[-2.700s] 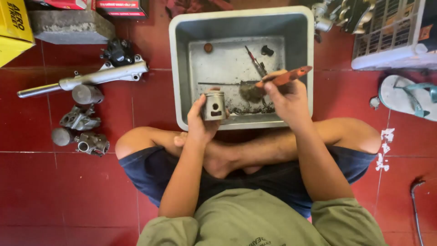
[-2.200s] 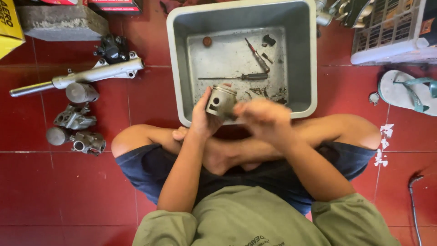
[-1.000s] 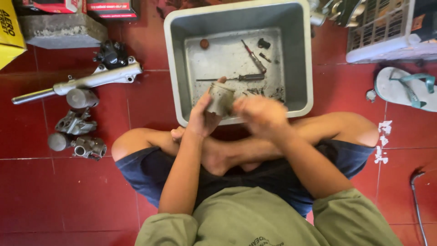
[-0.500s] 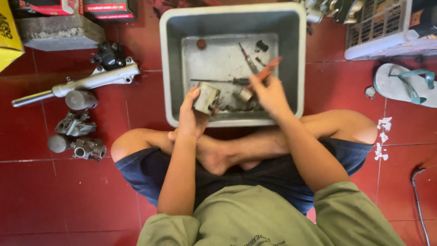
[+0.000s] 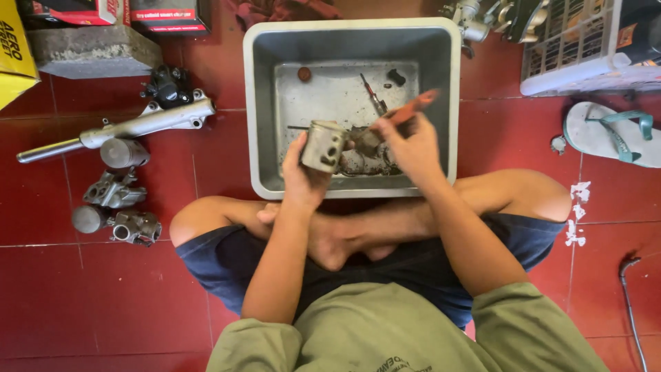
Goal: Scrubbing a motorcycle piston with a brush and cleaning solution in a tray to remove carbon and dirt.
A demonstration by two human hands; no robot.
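Observation:
I sit cross-legged on a red tiled floor in front of a grey metal basin (image 5: pixel 261 103). My left hand (image 5: pixel 303 176) grips a metal piston (image 5: pixel 322 145) and holds it over the near part of the basin. My right hand (image 5: pixel 412 141) holds a brush with an orange-red handle (image 5: pixel 413 107), its dirty head against the side of the piston. In the basin lie a thin screwdriver-like tool (image 5: pixel 372 96), a small round brown piece (image 5: pixel 303 73) and a small dark part (image 5: pixel 396 76).
Left of the basin lie a long metal fork leg (image 5: pixel 124 127), a black part (image 5: pixel 165 84) and several grey engine parts (image 5: pixel 113 203). A concrete block (image 5: pixel 89 48), boxes and a yellow carton (image 5: pixel 14 48) stand at the back left. A white crate (image 5: pixel 585 48) and a sandal (image 5: pixel 613 134) are on the right.
Both hands have come back over the basin with the piston. The right hand shifted from rubbing the piston near my legs to holding the brush head against its side.

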